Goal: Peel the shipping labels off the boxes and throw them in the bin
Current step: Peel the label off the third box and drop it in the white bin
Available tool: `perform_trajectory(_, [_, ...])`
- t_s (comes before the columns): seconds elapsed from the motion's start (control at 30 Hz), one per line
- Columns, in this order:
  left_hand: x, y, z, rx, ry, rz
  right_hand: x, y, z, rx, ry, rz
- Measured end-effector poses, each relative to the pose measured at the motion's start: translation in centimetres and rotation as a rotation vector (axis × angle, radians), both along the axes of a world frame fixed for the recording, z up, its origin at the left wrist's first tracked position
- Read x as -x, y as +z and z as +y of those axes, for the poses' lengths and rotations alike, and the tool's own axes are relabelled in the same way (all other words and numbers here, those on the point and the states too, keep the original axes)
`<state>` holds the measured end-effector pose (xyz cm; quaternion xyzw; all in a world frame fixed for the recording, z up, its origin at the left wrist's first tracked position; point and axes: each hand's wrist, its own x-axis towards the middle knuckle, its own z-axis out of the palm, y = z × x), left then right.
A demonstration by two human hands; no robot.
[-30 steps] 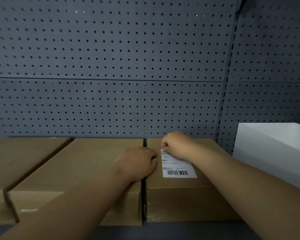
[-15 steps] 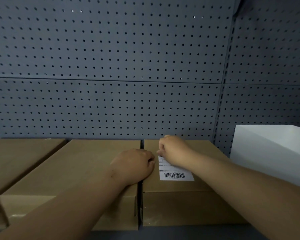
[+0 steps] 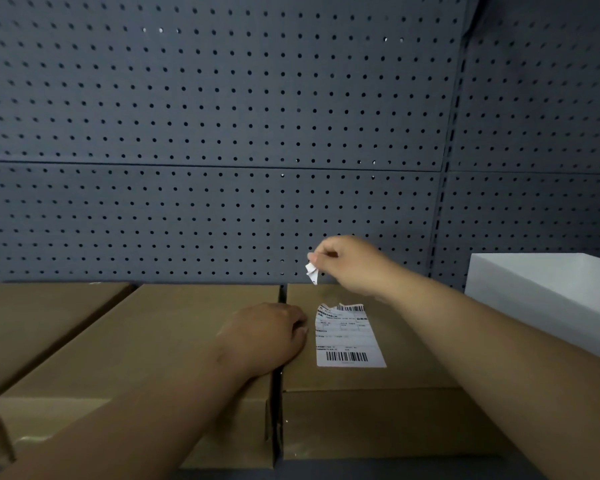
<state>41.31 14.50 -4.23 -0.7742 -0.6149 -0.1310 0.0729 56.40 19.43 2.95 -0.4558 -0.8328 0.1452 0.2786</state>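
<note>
1. Right hand (image 3: 352, 263) at centre right of the frame, held above the boxes and in front of the pegboard wall (image 3: 222, 116), thumb and forefinger pinching a torn scrap (image 3: 311, 271) of white label paper. Scrap small and curled, hanging just below the fingertips, well clear of the cardboard.
2. Shipping label (image 3: 349, 337) at lower centre, lying flat on the top face of the right-hand box (image 3: 395, 424), just right of the gap between boxes. Upper edge ragged, upper left corner torn away. One barcode along the torn top edge, another near the bottom edge. Printed text too small to read.
3. Left hand (image 3: 269, 336) at lower centre, fingers curled into a loose fist, back of the hand up. Resting on the right edge of the middle box (image 3: 153, 341) and over the gap, curled fingertips just beside the label's left edge. Contact with the label impossible to tell.
4. Three brown cardboard boxes side by side across the lower half of the frame: left-hand box (image 3: 32, 317) at the lower left, middle box at centre, right-hand box to its right. Narrow dark gap between middle and right-hand box.
5. White container (image 3: 551, 299) at the right edge of the frame, near the right-hand box, its lower part hidden behind the right forearm.
6. Grey perforated pegboard wall across the whole upper half of the frame, directly behind the boxes.
</note>
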Motion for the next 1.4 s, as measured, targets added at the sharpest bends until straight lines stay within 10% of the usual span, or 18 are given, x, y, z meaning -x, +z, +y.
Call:
perform_trajectory(0.3, [-1.2,2.7,-0.1,-0.023,-0.072,-0.882,-1.1,-0.5,-1.5,0.223,0.117,0.317])
perform_trajectory(0.53, [-2.1,3.7,-0.1,0.012,-0.099,-1.341,-1.5,-1.2,-2.2,-0.075,0.125,0.186])
perform_trajectory(0.77, [-1.4,4.4,0.1,-0.008,-0.018,-1.188,-1.7,-2.2,-1.4,-0.167,0.014,0.118])
perform_trajectory(1.1, [-1.4,3.1,-1.0,0.001,0.012,-0.075,-0.9,-4.0,0.6,0.019,0.066,-0.495])
perform_trajectory(1.4, [-0.5,1.6,-0.9,0.013,-0.114,0.000,-1.1,-2.8,0.9,-0.082,0.142,-0.595])
